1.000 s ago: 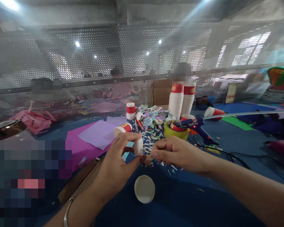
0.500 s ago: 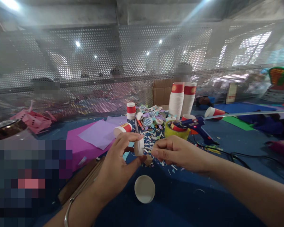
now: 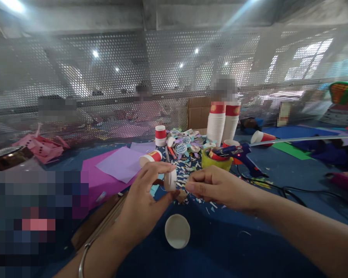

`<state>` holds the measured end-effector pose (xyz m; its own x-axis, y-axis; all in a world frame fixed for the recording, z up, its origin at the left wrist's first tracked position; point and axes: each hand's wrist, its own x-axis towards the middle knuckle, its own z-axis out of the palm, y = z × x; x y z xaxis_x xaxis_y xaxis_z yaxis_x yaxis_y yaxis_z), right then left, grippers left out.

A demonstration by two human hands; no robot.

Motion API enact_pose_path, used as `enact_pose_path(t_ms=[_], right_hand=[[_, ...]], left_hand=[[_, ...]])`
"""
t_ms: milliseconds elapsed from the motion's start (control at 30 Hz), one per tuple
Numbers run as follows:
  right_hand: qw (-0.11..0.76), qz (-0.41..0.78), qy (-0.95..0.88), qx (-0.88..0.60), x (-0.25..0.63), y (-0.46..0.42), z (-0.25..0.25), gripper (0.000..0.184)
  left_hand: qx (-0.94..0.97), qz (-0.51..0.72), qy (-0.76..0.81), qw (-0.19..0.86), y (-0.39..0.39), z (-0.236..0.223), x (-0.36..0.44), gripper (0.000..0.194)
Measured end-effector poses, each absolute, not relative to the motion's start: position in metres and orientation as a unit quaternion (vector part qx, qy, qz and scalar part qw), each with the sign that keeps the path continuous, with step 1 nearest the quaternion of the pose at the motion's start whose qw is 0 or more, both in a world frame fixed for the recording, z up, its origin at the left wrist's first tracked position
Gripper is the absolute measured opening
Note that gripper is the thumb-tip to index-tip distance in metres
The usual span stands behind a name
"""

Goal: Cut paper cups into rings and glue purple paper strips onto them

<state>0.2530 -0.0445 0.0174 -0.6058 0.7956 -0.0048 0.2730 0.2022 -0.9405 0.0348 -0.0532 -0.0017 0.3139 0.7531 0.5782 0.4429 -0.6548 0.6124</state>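
Glossy metal bangle [image 3: 81,261]; corrugated brown cardboard [image 3: 199,113]; matt paper sheets [image 3: 118,165].

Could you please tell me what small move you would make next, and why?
I would probably ease the right hand slightly left, toward the round white piece, with the left hand steady. The left hand grips that piece between thumb and fingers, and the right hand's closed fingertips face it across a narrow gap; whether they pinch anything is unclear.
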Motion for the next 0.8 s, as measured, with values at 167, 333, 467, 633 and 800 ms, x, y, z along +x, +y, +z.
enact_pose_path(t_ms=[167,333,467,633,800], right_hand=[[0.268,0.515,-0.737,-0.347,0.253,-0.046,0.019,0.035],[0.259,0.518,-0.736,-0.351,0.254,-0.048,0.021,0.036],[0.260,0.510,-0.727,-0.379,0.254,-0.048,0.021,0.040],[0.259,0.482,-0.729,-0.411,0.253,-0.046,0.023,0.041],[0.301,0.447,-0.741,-0.400,0.251,-0.044,0.019,0.033]], left_hand=[[0.805,0.451,0.361,0.137,-0.054,0.002,0.036,0.038],[0.811,0.443,0.358,0.134,-0.055,0.006,0.036,0.039],[0.824,0.397,0.381,0.134,-0.057,0.007,0.037,0.036],[0.802,0.362,0.446,0.162,-0.054,0.009,0.035,0.018],[0.756,0.357,0.430,0.341,-0.052,0.008,0.038,0.012]])
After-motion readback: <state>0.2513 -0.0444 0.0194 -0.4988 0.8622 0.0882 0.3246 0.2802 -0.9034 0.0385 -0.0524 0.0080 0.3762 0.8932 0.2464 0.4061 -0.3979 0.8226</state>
